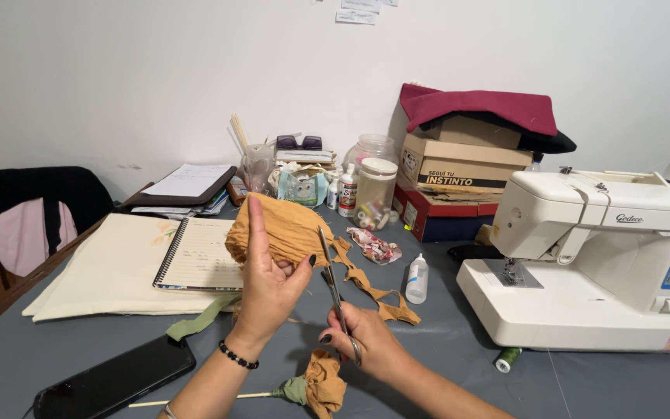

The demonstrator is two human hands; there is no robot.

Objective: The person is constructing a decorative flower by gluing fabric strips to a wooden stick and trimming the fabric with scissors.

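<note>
The sewing machine [583, 256] stands at the table's [443, 341] right; the spiral notebook [199, 256] lies left, a phone [114, 380] before it. Between them, the glue bottle [417, 279]. Boxes [459, 167] are stacked behind.

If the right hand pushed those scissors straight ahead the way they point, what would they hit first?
Most likely the mustard fabric held in the left hand: the scissors in the right hand point up into it.

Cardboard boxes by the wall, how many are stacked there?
3 show: a red-and-blue box at the bottom, a tan box on it, and a smaller tan box on top beneath the maroon cloth. Others may be hidden behind.
</note>
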